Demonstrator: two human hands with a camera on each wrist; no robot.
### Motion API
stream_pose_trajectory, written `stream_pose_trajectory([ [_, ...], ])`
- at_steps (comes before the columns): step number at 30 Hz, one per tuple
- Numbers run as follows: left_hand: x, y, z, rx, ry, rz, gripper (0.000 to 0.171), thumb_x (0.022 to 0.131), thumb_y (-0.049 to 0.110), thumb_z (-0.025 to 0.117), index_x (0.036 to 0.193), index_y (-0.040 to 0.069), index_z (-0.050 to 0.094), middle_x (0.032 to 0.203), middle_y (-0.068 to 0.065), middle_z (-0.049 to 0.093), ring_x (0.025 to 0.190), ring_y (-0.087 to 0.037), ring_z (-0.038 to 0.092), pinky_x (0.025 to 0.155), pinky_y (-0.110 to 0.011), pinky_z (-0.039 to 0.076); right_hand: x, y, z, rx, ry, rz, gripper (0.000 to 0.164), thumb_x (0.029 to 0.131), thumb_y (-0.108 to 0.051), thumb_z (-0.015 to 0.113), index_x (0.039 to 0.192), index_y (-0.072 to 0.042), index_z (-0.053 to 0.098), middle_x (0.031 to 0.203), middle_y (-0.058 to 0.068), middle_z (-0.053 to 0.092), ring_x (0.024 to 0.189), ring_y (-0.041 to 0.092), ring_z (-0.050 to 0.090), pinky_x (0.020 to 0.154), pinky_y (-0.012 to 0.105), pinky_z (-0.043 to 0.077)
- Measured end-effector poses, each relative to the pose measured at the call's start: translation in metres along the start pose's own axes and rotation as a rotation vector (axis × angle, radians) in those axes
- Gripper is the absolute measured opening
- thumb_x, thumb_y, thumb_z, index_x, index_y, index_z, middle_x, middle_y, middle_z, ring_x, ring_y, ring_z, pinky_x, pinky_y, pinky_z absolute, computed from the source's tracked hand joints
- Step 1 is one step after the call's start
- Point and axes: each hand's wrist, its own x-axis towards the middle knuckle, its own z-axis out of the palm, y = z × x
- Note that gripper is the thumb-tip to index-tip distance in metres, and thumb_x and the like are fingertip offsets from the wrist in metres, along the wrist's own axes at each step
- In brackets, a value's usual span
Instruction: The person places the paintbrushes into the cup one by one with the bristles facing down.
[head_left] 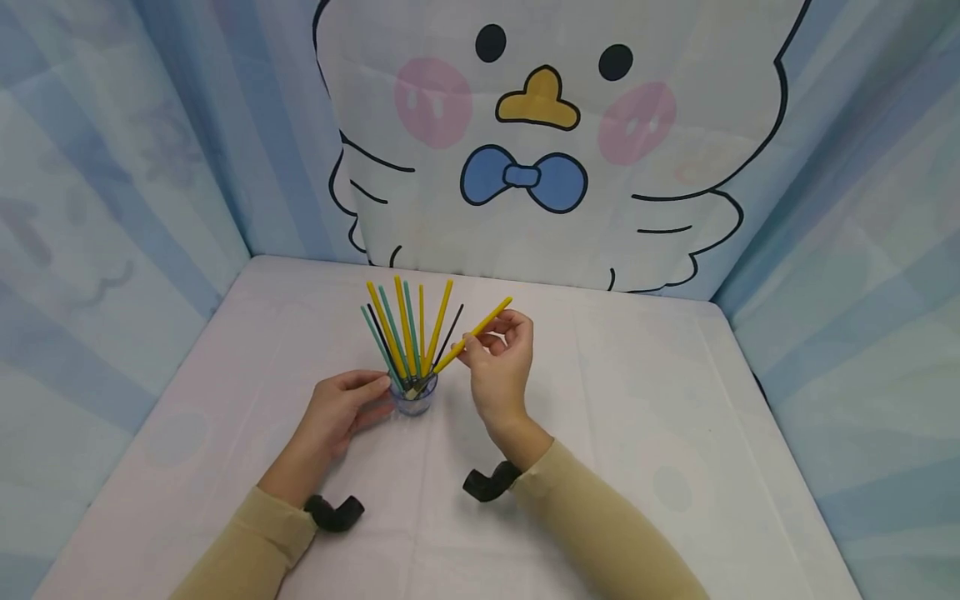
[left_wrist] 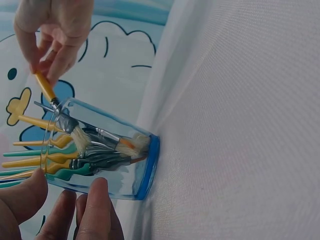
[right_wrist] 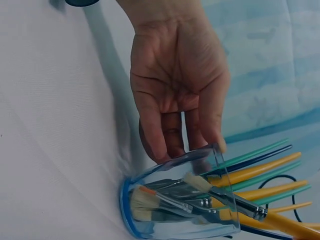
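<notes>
A clear plastic cup [head_left: 413, 406] with a blue base stands on the table, holding several paintbrushes [head_left: 405, 333], bristles down, with yellow, green and dark handles. My left hand [head_left: 348, 408] holds the cup's left side, thumb near the rim and fingers along the wall, as the left wrist view shows. My right hand [head_left: 502, 367] pinches the handle of a yellow paintbrush [head_left: 480, 327] between thumb and fingers. That brush leans out to the right; its pale bristles [right_wrist: 197, 183] are inside the cup, just below the rim.
A pale cloth covers the table [head_left: 637, 433]. Behind it hangs a curtain [head_left: 555, 242] with a cartoon bird, and striped blue curtains [head_left: 862, 275] close in both sides. A black curved piece [head_left: 491, 482] sticks out at each wrist.
</notes>
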Motion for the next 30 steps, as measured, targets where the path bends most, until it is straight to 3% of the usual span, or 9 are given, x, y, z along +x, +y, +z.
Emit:
stream_pose_trajectory([
  [13,0.001,0.001,0.003,0.006,-0.012,0.018,0.043,0.102,0.015,0.076,0.137,-0.008,0.065,0.116,-0.004,0.070,0.098,-0.011,0.075,0.092,-0.030,0.069,-0.005,0.010,-0.001,-0.098,-0.041,0.018,0.050,0.093,0.017,0.066,0.130,-0.010,0.046,0.116,0.009,0.050,0.098,0.024,0.065,0.085,0.038,0.071],
  [21,-0.004,-0.003,0.001,0.012,-0.008,-0.001,0.045,0.103,0.014,0.074,0.140,-0.009,0.062,0.120,-0.007,0.068,0.100,-0.011,0.074,0.093,-0.031,0.069,-0.010,0.022,-0.006,-0.125,-0.079,0.059,0.040,0.093,0.015,0.067,0.124,-0.004,0.050,0.112,0.010,0.055,0.095,0.020,0.070,0.086,0.038,0.071],
  [25,-0.004,-0.004,0.001,0.019,-0.014,0.006,0.047,0.104,0.017,0.074,0.141,-0.008,0.062,0.120,-0.007,0.069,0.100,-0.012,0.074,0.093,-0.031,0.069,-0.009,0.023,-0.011,-0.194,-0.108,0.046,0.036,0.093,0.013,0.069,0.123,-0.001,0.055,0.112,0.015,0.062,0.095,0.021,0.072,0.084,0.036,0.072],
  [30,-0.003,-0.003,0.002,0.015,-0.006,0.006,0.045,0.103,0.017,0.075,0.140,-0.007,0.064,0.112,-0.001,0.071,0.099,-0.011,0.072,0.092,-0.031,0.069,-0.011,0.026,-0.020,-0.289,-0.135,0.087,0.036,0.094,0.011,0.071,0.125,-0.002,0.058,0.116,0.020,0.068,0.100,0.026,0.076,0.079,0.031,0.071],
])
